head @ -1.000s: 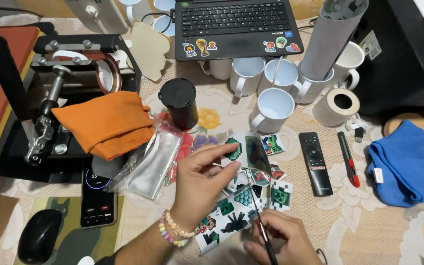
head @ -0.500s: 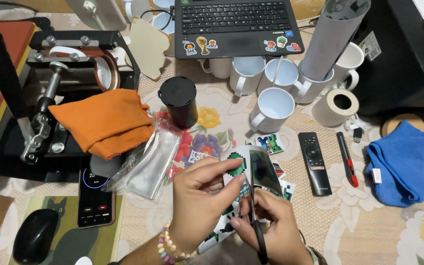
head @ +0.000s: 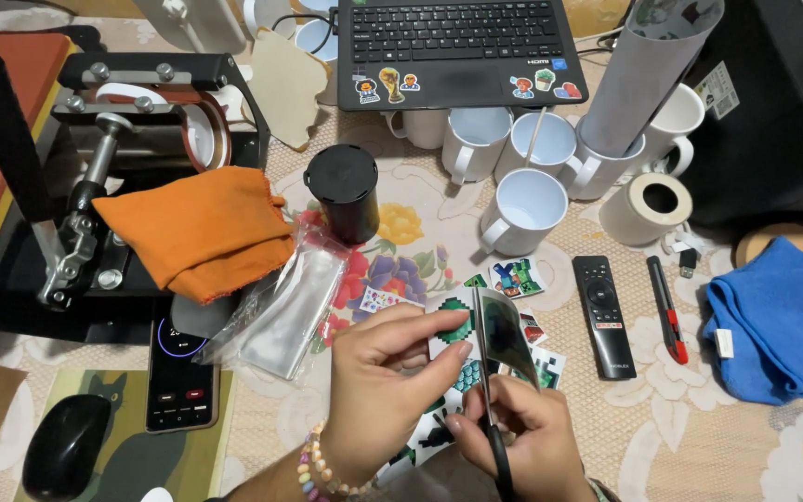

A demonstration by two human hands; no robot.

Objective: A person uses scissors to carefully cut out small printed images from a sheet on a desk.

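Head view. Left hand, bead bracelet at the wrist, pinched the edge of a glossy printed sheet low in the centre of the frame, thumb and fingers closed on it. Right hand at the bottom edge gripped black-handled scissors, blades up against the sheet's lower edge. The sheet stood curled, nearly upright, over printed cut-outs scattered on the floral tablecloth. Just right of the hands lay a black remote control and a red-and-black utility knife; a blue cloth lay further right. Upper centre: white mugs and a black cylindrical container. An orange cloth was draped on a mug heat press at left.
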